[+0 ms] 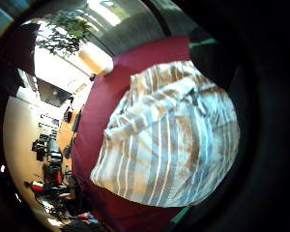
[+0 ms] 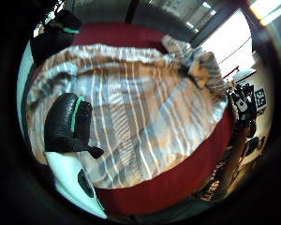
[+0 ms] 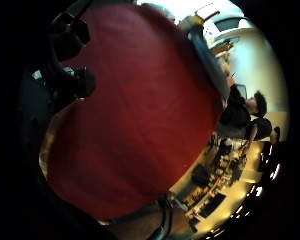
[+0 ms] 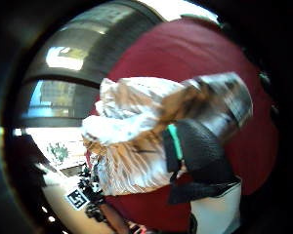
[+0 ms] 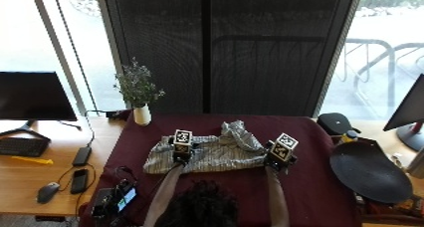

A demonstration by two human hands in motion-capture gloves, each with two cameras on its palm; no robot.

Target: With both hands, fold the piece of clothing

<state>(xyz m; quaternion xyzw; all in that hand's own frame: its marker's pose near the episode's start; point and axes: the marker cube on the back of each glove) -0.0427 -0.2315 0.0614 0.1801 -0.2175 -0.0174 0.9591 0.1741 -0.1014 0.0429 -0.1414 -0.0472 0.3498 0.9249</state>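
The left hand [image 5: 181, 154] rests, grip relaxed, on the striped garment [image 5: 205, 155]. The right hand [image 5: 278, 162] pinches its edge. It lies on the maroon counter [image 5: 305, 187].

Window daylight glares; palm views warp, blur.

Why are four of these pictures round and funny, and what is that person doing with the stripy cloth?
A person sits at a table wearing black gloves. Tiny cameras sit on each palm, so the four round pictures look out from the hands. The fifth picture comes from above and behind the person's head.

On the dark red tablecloth lies a striped shirt, partly bunched up. The left hand rests on the shirt near its middle. The right hand is at the shirt's right edge, and its palm picture shows cloth bunched right by the glove, but I cannot tell if it grips it. A small vase of flowers stands beside the cloth.
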